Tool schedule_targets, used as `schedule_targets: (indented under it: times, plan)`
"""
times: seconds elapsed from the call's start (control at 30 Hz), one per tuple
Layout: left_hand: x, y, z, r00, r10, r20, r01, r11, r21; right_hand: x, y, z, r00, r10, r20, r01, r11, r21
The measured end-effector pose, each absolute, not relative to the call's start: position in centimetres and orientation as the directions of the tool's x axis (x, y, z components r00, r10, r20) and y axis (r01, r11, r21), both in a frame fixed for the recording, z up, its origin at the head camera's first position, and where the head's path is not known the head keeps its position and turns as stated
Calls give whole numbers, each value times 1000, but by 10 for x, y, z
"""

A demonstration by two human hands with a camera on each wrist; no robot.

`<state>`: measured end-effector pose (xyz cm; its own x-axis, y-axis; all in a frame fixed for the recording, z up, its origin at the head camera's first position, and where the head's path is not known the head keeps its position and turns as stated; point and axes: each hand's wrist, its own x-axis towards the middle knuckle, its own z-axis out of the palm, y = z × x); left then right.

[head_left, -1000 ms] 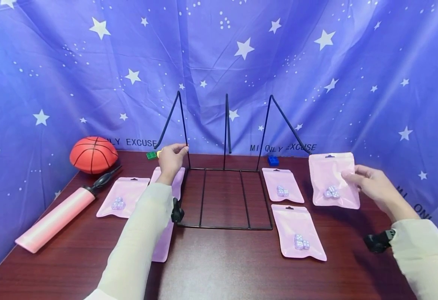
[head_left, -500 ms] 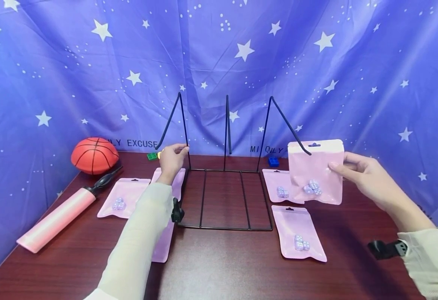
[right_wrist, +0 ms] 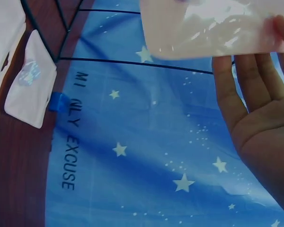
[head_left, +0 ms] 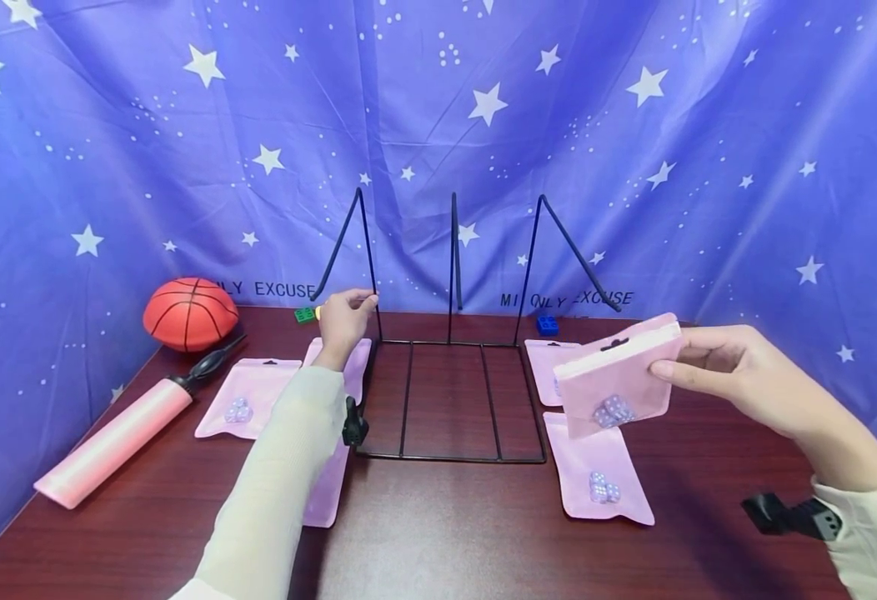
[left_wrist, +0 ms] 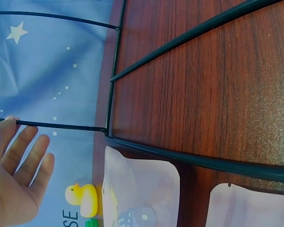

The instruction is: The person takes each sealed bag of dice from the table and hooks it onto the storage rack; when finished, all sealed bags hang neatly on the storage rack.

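Note:
My left hand [head_left: 343, 329] pinches the left upright of a black wire display rack [head_left: 449, 458] between thumb and fingers; the left wrist view shows the other fingers [left_wrist: 41, 168] spread loosely below the wire. My right hand [head_left: 754, 379] grips the right side of a pink zip pouch [head_left: 584, 400] with several dice [head_left: 614, 412] inside. This pouch hangs in the air, tilted, just below the tip of the rack's right hook [head_left: 577, 251]. Its hang hole lies at the upper edge. Parts of two pouches on the table are hidden behind it.
Pink pouches lie left [head_left: 247, 387] and right [head_left: 599, 467] of the rack. A red toy basketball [head_left: 191, 313] and a pink hand pump [head_left: 116, 442] are at far left. A blue brick [head_left: 547, 324] and a yellow duck [left_wrist: 87, 201] sit near the starry curtain [head_left: 438, 108].
The right hand has carried the pouch leftward, raised it to the right hook's tip, then lowered it and tipped it over. The left hand stays on the upright.

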<state>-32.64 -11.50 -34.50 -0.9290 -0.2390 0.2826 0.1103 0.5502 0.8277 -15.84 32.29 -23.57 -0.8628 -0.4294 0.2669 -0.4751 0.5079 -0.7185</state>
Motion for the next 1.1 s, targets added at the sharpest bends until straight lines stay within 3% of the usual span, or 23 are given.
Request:
schedule_targets:
  times: [0.2, 0.63, 1.1]
  plan:
    - [-328, -115, -346, -928, -249, 276, 108, 530, 841, -152, 321, -229, -854, -390, 344, -510, 501, -699]
    - [-325, -114, -344, -930, -244, 275, 114, 521, 846, -159, 313, -228, -909, -280, 310, -416, 542, -730]
    - [-326, -114, -346, -933, -248, 261, 98, 522, 847, -177, 300, -231, -911, -255, 325, -412, 514, -752]
